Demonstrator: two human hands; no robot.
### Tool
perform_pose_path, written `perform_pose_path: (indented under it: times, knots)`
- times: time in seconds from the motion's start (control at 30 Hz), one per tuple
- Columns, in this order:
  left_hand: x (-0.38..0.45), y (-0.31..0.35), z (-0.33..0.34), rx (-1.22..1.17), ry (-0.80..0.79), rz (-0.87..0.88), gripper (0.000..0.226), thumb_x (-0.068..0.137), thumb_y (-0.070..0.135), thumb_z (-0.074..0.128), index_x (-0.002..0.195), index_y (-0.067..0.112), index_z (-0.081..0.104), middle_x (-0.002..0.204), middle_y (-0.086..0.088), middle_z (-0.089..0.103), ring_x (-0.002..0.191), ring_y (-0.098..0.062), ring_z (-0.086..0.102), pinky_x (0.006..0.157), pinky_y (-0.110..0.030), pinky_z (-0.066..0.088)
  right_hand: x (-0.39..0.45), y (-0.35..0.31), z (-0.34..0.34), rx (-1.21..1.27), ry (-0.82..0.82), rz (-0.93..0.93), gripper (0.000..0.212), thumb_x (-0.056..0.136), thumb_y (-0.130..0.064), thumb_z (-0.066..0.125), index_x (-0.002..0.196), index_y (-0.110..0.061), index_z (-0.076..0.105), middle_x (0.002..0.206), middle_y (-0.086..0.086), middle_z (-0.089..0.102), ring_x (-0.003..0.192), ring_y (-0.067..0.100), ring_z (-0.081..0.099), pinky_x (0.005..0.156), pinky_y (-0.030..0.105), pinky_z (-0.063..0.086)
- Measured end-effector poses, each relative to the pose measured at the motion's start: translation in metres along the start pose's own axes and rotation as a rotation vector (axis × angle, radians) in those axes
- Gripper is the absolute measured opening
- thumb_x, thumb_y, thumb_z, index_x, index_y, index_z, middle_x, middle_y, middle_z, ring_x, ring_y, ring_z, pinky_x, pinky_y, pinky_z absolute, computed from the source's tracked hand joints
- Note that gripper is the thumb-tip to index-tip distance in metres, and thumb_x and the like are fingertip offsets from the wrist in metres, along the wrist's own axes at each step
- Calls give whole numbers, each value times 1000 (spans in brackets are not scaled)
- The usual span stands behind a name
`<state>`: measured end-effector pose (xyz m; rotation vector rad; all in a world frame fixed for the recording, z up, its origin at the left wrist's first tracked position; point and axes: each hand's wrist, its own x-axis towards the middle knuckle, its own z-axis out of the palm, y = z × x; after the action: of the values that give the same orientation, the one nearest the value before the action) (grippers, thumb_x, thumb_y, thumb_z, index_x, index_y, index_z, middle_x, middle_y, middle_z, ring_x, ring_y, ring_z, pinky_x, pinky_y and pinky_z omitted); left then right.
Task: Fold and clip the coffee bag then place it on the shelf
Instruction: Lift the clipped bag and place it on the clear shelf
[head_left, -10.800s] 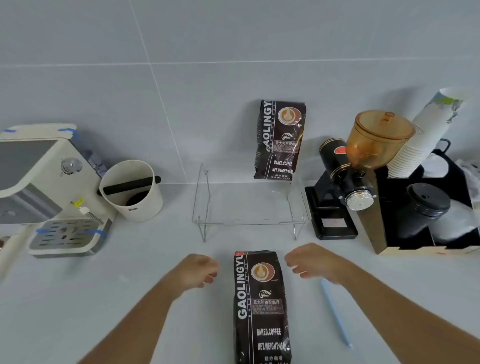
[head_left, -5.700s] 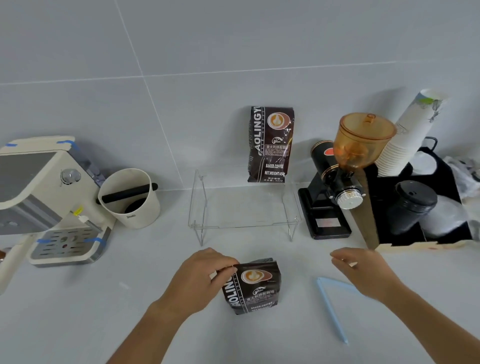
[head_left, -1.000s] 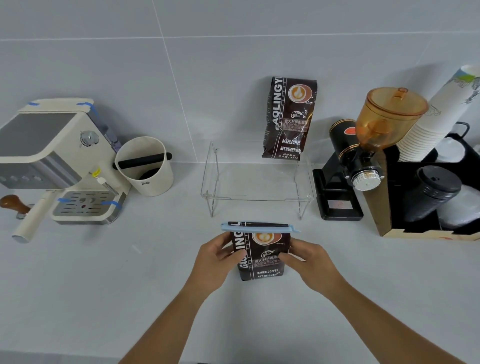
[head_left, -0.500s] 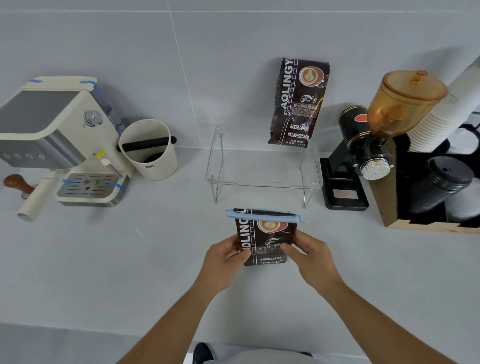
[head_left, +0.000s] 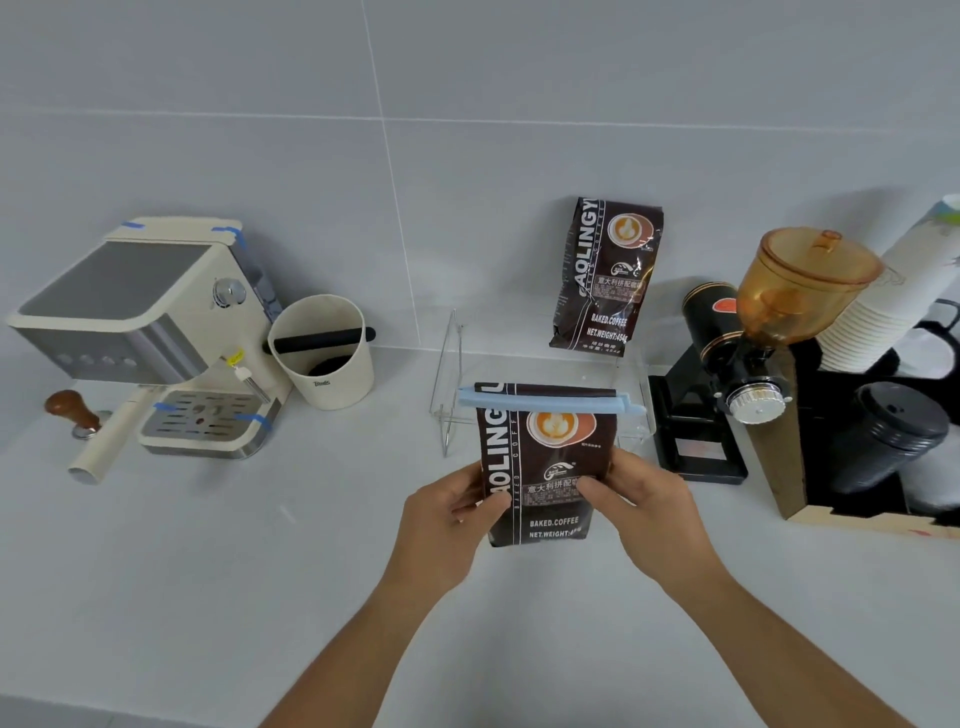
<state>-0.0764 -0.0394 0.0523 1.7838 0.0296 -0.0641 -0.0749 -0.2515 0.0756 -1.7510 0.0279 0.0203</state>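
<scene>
Both hands hold the clipped coffee bag (head_left: 545, 462) upright above the tabletop (head_left: 208, 571), in front of the clear shelf (head_left: 452, 374) that stands against the back edge by the wall. The left hand (head_left: 447, 519) pinches the bag's left side, fingers (head_left: 485, 506) closed on its front; the right hand (head_left: 644, 504) does the same on the right side, its fingers wrapped onto the printed face. A pale blue clip (head_left: 550, 402) runs across the folded top and juts past the bag on each side. So folding and clipping look done; only the placing remains.

The shelf already carries 1 second bag (head_left: 608, 275), leaning on the wall at its back right. That is the main risk: a careless set-down could knock it over, or the overhanging clip could catch on the shelf's thin frame. The black grinder (head_left: 727, 374) stands just beside the shelf's right end, so a drift that way could strike it. The held bag is gripped low, which may let its top tilt. It also looks soft, so it could slump or topple once released unless rested against the wall.
</scene>
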Motion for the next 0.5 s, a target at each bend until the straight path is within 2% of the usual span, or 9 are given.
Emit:
perform_pose_path:
  times: [0.13,0.27,0.37,0.5]
  knots:
    - [7,23,-8,-28,31,55,30,86,8,67,113,22,71,102,10,77,95,-7,72,88,-27,55,10,-23,-2,36,-12,-45,40,87,-6,66,99,-44,69,104,-11,76,103,11,69,90,44,56]
    - [20,43,-16,-26,35,119,30,87,10,67,113,22,70,104,9,77,97,-10,72,89,-31,56,23,-43,-3,49,-8,-94,36,86,-9,66,105,-40,69,108,-7,76,104,16,69,91,50,56]
    - [31,59,-23,-30,51,164,29,87,11,66,114,23,70,104,10,77,97,-10,71,88,-30,56,35,-61,-3,44,-2,-132,35,86,-10,66,103,-40,69,107,-7,76,102,14,70,89,47,57]
    - [48,80,-32,-73,70,212,30,87,8,66,114,20,70,105,7,77,98,-12,72,89,-32,55,51,-89,-3,49,-13,-195,35,86,-8,66,94,-42,71,104,-10,77,99,11,70,83,36,59]
